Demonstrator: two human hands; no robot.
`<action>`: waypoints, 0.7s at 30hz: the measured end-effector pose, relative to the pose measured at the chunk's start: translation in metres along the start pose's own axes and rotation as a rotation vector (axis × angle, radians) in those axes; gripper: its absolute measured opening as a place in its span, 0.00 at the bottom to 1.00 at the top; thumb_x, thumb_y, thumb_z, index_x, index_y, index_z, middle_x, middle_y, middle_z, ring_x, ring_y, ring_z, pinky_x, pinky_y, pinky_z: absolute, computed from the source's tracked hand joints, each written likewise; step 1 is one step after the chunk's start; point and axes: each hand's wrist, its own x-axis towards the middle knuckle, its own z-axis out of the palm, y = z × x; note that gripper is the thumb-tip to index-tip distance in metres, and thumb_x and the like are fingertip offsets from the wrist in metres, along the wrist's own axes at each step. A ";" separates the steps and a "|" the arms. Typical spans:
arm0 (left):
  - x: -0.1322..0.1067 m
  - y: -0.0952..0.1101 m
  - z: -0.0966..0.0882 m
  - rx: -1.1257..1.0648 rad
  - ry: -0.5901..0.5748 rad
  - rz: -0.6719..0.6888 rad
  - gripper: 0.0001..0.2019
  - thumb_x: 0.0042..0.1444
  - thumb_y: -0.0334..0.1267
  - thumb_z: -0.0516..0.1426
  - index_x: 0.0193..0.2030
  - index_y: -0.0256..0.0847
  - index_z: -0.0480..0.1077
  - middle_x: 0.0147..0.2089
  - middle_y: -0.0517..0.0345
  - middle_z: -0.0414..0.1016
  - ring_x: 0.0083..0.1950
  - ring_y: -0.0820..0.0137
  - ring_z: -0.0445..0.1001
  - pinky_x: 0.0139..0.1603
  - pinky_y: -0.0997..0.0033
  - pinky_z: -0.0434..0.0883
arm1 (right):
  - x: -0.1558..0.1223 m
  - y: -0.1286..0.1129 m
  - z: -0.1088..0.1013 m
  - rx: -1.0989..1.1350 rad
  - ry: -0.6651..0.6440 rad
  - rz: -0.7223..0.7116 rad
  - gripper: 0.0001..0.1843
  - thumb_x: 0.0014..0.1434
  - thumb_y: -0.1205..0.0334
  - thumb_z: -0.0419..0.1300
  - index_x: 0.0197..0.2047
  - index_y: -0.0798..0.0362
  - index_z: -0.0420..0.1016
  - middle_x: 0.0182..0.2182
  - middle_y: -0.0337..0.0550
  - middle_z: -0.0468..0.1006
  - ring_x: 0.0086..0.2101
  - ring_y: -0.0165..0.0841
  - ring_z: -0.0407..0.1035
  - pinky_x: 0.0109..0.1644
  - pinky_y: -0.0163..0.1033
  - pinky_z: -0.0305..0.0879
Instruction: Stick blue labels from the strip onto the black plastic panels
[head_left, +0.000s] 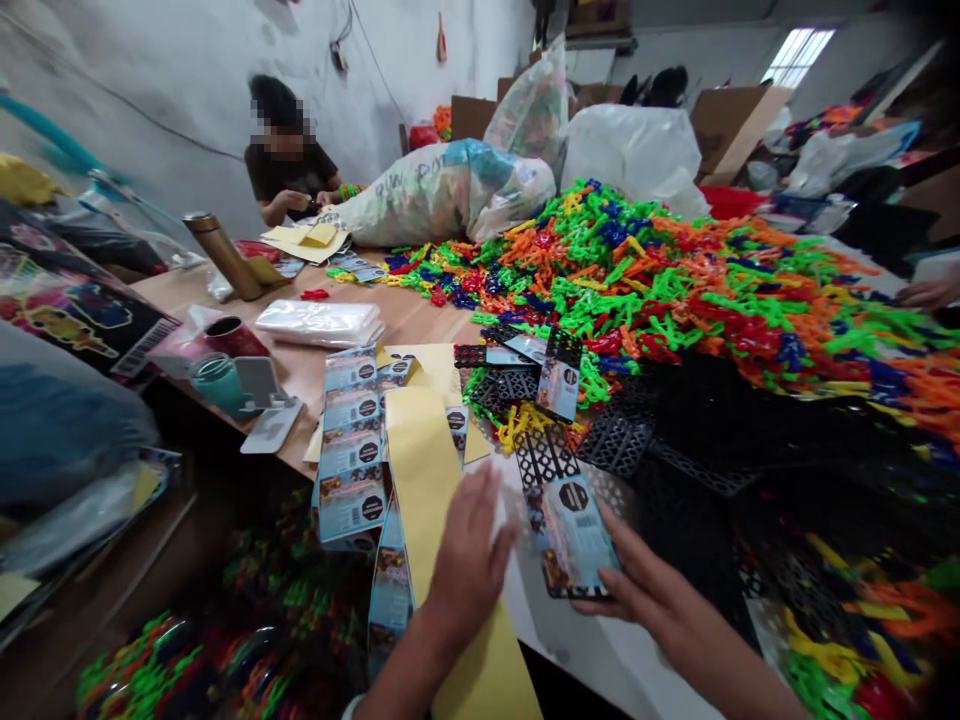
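Observation:
My right hand (649, 575) grips the lower end of a black plastic lattice strip (547, 455), thumb on top and fingers along its side. A blue printed label (581, 535) covers most of that strip. My left hand (469, 545), fingers stretched out and slightly blurred, hovers over or rests on a long yellow backing-paper strip (420, 440); I cannot tell which. Left of it hang several joined label sheets (352, 440). Beyond my hands lie more labelled black lattice strips (559, 375), with unlabelled lattice pieces (619, 440) beside them.
A big heap of coloured plastic pieces (660, 270) spreads over the right side. Stuffed plastic bags (442, 190) stand behind. At left are a flask (221, 255), a teal jar (214, 380), a phone stand (270, 410) and clear bags (322, 322). Another person (289, 160) sits across the table.

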 end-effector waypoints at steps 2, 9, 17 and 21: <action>0.004 -0.020 -0.011 0.045 0.198 -0.218 0.26 0.65 0.41 0.50 0.69 0.42 0.51 0.65 0.40 0.63 0.67 0.57 0.60 0.63 0.48 0.64 | 0.023 -0.019 -0.002 0.011 0.036 -0.101 0.33 0.64 0.54 0.57 0.69 0.37 0.50 0.69 0.43 0.50 0.58 0.46 0.66 0.49 0.52 0.75; 0.023 -0.073 -0.022 0.268 0.250 -0.661 0.37 0.57 0.46 0.58 0.66 0.24 0.52 0.57 0.25 0.67 0.61 0.40 0.64 0.57 0.34 0.61 | 0.098 -0.018 0.008 -0.124 0.244 -0.278 0.39 0.64 0.51 0.54 0.71 0.45 0.38 0.66 0.56 0.55 0.58 0.41 0.64 0.51 0.49 0.73; 0.018 -0.051 -0.016 -0.505 0.367 -0.723 0.25 0.57 0.40 0.57 0.61 0.41 0.61 0.55 0.45 0.72 0.53 0.59 0.72 0.54 0.54 0.70 | 0.090 0.046 0.095 -0.667 0.180 -0.304 0.25 0.56 0.64 0.59 0.57 0.55 0.66 0.40 0.48 0.74 0.43 0.41 0.68 0.51 0.51 0.67; 0.025 -0.025 -0.024 -1.152 0.411 -0.772 0.25 0.55 0.41 0.60 0.59 0.41 0.63 0.50 0.50 0.75 0.49 0.65 0.75 0.51 0.64 0.71 | 0.099 0.044 0.097 -0.650 0.214 -0.247 0.29 0.53 0.56 0.63 0.57 0.54 0.66 0.45 0.50 0.72 0.47 0.43 0.66 0.54 0.52 0.65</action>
